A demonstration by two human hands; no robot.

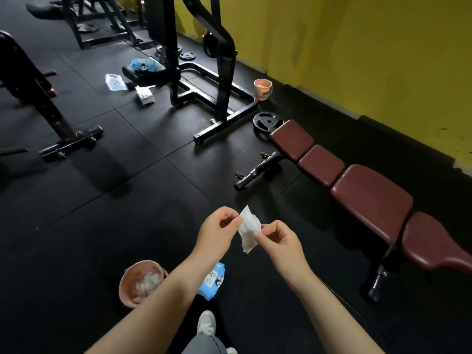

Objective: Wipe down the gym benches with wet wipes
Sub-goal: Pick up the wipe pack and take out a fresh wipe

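Wet wipe (249, 229) is up in the air between both hands, still partly folded and crumpled. Your left hand (217, 232) pinches its upper left edge; your right hand (278, 241) pinches the lower right edge. Both are closed on the wipe with fingertips only.

The step looks like unfolding. Pull the two pinched edges apart gently so the sheet opens flat without tearing. Then re-fold it once into a pad that fills the palm; it will likely cover more of the cushion per stroke.

The bench (370, 198), maroon and in several padded sections, sits to your right along the yellow wall (357, 47), well apart from your hands. No wipe touches it yet.

The blue wipe pack (213, 282) lies on the floor just beside the pink bucket (138, 284), which holds used-looking white scraps. Drop the spent wipe there afterwards.

Work section by section, including the gaps between pads.
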